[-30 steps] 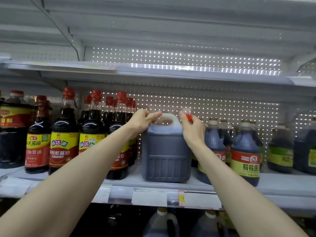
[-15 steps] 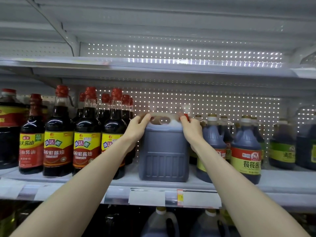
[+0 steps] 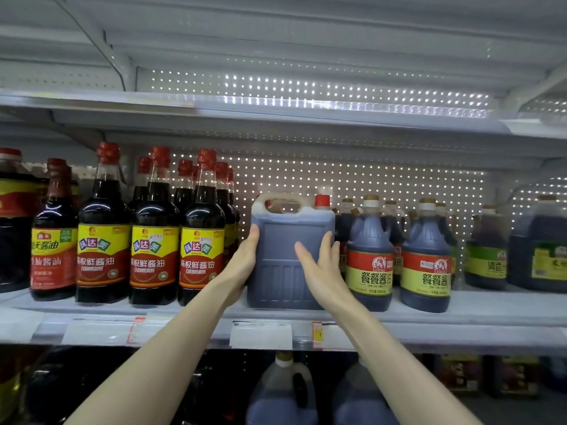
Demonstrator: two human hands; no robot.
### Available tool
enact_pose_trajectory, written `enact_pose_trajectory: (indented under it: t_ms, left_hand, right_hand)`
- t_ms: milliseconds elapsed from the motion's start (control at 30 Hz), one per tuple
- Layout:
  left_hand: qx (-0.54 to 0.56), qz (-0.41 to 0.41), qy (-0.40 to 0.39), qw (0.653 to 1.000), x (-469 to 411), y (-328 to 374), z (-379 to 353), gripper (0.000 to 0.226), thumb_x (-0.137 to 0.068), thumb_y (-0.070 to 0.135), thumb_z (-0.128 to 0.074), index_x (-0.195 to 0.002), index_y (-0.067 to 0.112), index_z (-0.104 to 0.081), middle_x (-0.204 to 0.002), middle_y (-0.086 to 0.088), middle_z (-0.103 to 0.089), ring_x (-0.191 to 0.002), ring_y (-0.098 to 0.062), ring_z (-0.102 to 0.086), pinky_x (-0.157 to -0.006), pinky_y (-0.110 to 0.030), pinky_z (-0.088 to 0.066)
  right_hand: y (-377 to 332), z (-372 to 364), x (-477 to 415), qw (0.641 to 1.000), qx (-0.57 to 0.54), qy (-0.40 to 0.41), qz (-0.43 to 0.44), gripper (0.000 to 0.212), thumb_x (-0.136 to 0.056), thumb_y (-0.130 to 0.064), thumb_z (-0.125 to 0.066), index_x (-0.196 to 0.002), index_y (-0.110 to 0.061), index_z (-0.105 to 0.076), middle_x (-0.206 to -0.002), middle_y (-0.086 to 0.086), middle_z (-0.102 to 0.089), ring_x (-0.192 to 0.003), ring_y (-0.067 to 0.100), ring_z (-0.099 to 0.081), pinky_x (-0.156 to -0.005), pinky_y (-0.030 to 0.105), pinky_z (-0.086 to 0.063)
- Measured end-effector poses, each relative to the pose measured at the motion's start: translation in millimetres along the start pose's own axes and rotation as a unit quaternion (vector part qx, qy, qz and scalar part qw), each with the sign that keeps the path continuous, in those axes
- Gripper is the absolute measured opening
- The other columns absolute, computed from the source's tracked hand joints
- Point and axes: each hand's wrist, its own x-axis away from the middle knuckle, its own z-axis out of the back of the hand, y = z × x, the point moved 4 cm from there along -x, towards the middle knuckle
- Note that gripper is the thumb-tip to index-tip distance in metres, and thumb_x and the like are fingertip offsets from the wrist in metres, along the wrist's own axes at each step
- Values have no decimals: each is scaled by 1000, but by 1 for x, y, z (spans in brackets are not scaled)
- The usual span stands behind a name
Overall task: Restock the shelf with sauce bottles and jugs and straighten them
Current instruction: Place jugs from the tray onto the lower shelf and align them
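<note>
A square unlabelled jug (image 3: 285, 240) of dark sauce with a top handle and red cap stands upright on the grey shelf (image 3: 491, 314), between tall red-capped bottles and round labelled bottles. My left hand (image 3: 244, 265) lies flat against the jug's left side with straight fingers. My right hand (image 3: 322, 265) presses its front right edge, fingers straight and pointing up. Neither hand curls round the jug.
Tall soy sauce bottles (image 3: 202, 240) with yellow-red labels crowd the left in rows. Round bottles (image 3: 369, 256) with red-yellow labels stand right of the jug, larger jugs (image 3: 540, 250) farther right. More jugs (image 3: 285, 391) sit on the shelf below. Price tags (image 3: 260, 335) line the shelf edge.
Both hands have let go of the jug's handle and top and slid down to its sides. The jug now stands a little farther back on the shelf.
</note>
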Motion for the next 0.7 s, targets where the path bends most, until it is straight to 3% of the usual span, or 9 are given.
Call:
enact_pose_trajectory:
  t_ms: [100, 133, 233, 333, 367, 433, 500, 600, 700]
  left_hand:
    - [-10, 5, -2, 1000, 0, 0, 2, 111, -53, 95, -44, -140, 27, -43, -136, 10, -53, -117, -12, -54, -99, -38, -43]
    - [-12, 5, -1, 1000, 2, 1, 3, 110, -55, 93, -47, -140, 24, -41, -137, 9, -51, -118, -14, -54, -98, -40, -44]
    - [-6, 16, 17, 1000, 10, 4, 3, 80, -80, 70, -51, -138, 18, -35, -132, 4, -50, -110, -17, -56, -84, -35, -47]
    - [-12, 19, 18, 1000, 14, 2, 9, 70, -87, 58, -55, -140, 18, -33, -127, 3, -52, -95, -9, -58, -67, -28, -48]
    - [-9, 23, 14, 1000, 16, 1, 12, 72, -84, 58, -57, -140, 18, -35, -127, 3, -54, -97, -9, -59, -69, -29, -49]
    - [-9, 38, -2, 999, 16, -3, 18, 82, -76, 64, -60, -141, 19, -39, -131, 4, -56, -106, -13, -59, -88, -37, -50]
    - [2, 40, -24, 999, 15, -3, 19, 77, -79, 62, -59, -141, 20, -41, -134, 5, -53, -113, -16, -55, -101, -40, -43]
    - [-1, 38, -21, 999, 16, -1, 19, 79, -79, 64, -59, -141, 19, -40, -135, 7, -50, -118, -18, -51, -99, -39, -42]
    - [-21, 31, 9, 999, 19, -1, 18, 85, -73, 66, -63, -137, 16, -42, -131, 1, -56, -111, -19, -58, -90, -40, -50]
  right_hand:
    - [-1, 2, -4, 1000, -9, 5, -15, 85, -93, -63, -37, -150, -33, 19, -158, -4, 27, -148, 22, 14, -119, 43, 0]
    - [0, 3, -5, 1000, -13, 7, -19, 86, -93, -64, -38, -150, -33, 19, -158, -4, 26, -148, 21, 13, -119, 44, -1]
    - [0, 3, -5, 999, -37, 4, -16, 85, -93, -61, -40, -150, -33, 16, -159, -5, 23, -148, 17, 11, -118, 42, -2]
    - [-2, 4, -3, 998, -56, -3, -15, 83, -95, -57, -41, -152, -31, 13, -160, -5, 20, -148, 13, 11, -118, 39, -2]
    - [-2, 3, -3, 998, -53, -4, -19, 83, -95, -58, -41, -152, -31, 13, -160, -5, 20, -148, 14, 10, -118, 40, -2]
    - [-2, -2, -1, 999, -27, -9, -38, 84, -92, -63, -40, -152, -32, 10, -159, -3, 22, -149, 18, 10, -119, 43, -3]
    - [-3, -10, 1, 998, -13, -20, -50, 85, -89, -69, -39, -152, -36, 7, -158, -3, 26, -148, 23, 13, -120, 48, -4]
    - [-5, -13, 3, 998, -14, -19, -56, 84, -88, -72, -36, -151, -38, 7, -157, -4, 30, -147, 25, 18, -118, 51, -1]
    - [-1, -12, -1, 998, -26, -19, -57, 84, -87, -72, -37, -152, -38, 6, -157, -3, 28, -147, 25, 17, -118, 52, -2]
